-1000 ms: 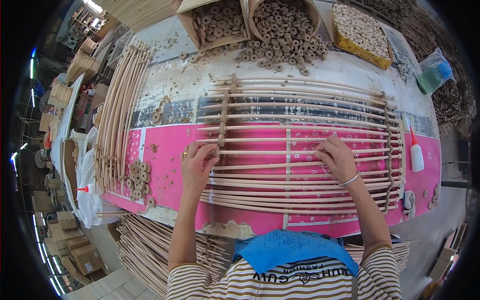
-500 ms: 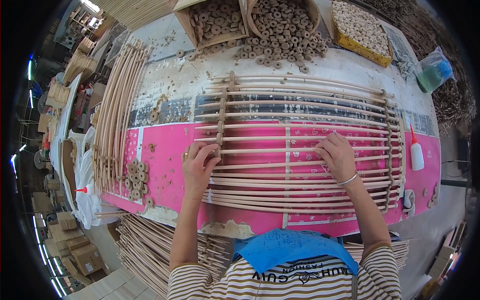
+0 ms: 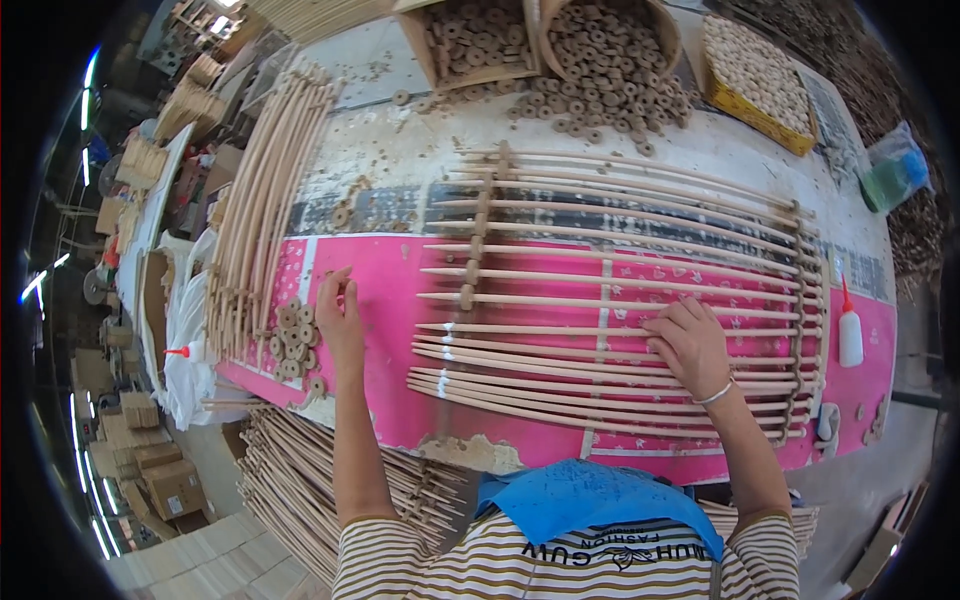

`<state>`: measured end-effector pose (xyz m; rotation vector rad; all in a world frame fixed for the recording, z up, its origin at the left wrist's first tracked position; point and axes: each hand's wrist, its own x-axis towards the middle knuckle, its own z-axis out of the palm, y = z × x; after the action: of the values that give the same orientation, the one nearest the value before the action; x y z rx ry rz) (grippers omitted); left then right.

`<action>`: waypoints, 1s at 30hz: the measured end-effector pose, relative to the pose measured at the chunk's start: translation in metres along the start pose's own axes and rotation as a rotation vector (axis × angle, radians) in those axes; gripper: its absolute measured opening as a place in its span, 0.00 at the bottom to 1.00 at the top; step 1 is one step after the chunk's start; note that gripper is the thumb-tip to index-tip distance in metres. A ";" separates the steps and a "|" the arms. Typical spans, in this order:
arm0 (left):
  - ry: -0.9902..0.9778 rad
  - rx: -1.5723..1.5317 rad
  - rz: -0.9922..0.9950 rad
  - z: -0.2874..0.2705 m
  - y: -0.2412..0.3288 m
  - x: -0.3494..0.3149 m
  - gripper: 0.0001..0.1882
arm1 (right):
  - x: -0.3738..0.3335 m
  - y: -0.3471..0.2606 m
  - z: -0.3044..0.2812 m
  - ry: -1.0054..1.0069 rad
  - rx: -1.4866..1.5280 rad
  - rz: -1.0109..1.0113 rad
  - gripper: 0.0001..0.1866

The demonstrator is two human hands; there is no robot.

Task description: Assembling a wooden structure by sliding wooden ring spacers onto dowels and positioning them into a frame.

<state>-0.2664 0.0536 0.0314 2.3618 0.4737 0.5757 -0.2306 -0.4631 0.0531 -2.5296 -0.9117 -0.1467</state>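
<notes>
My left hand [image 3: 338, 308] is raised off the rods, its fingers loosely apart, with nothing visible in them. It is just right of a small pile of wooden rings [image 3: 295, 340] on the pink sheet. My right hand [image 3: 690, 345] has its fingertips closed on a pale wooden rod [image 3: 570, 330] in the rack. Several such rods lie side by side across the table. At their right ends they pass through a ring-studded crosspiece [image 3: 800, 300]. Wooden rings [image 3: 475, 250] sit in a row on the left part of the far rods; the nearer rods' left ends are bare.
A bundle of long rods [image 3: 262, 200] lies at the left. At the back are a wooden box of rings [image 3: 415, 50], a round tub [image 3: 675, 50] spilling rings, and a yellow tray of wooden beads [image 3: 760, 130]. White glue bottles [image 3: 850, 338] stand right and left; more rods [image 3: 300, 480] lie below.
My left hand has left the ring on the rods and moved left, beside the ring pile. My right hand stays at the rods. The whole view has shifted slightly.
</notes>
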 end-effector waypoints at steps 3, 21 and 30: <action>0.104 0.194 0.062 -0.015 -0.048 0.011 0.15 | 0.000 -0.004 0.004 0.001 -0.017 -0.005 0.08; -0.036 0.574 0.137 0.029 -0.058 0.129 0.23 | -0.003 -0.016 -0.012 0.096 0.239 0.162 0.09; -0.281 -0.636 -0.389 -0.004 -0.006 0.045 0.19 | 0.005 -0.015 -0.002 0.158 0.249 0.201 0.07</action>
<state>-0.2318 0.0812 0.0432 1.6510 0.5108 0.1669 -0.2357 -0.4507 0.0613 -2.3225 -0.5720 -0.1578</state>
